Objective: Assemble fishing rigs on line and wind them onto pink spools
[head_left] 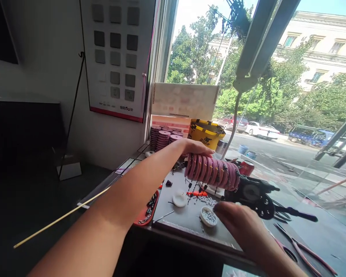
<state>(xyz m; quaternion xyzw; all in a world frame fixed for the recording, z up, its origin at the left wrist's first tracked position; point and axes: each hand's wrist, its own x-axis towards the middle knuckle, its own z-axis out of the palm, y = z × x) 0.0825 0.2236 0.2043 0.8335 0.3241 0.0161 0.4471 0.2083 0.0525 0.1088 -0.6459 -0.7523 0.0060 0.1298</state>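
Note:
My left hand lies over the upper left end of a row of pink line spools, its fingers closed on them and partly hidden. Dark lines with small black beads hang below the spools. The right end of the row meets a black metal device with a round plate and a handle. My right hand is below the spools, beside a small white dish of pale beads. Its thumb side faces me; the fingers are hidden. Left of that dish is a white round lid.
Stacks of pink spools and a yellow bucket stand at the back by the window. An orange tray holds small dark parts. Long-handled pliers lie at right. A thin yellow stick juts out at left.

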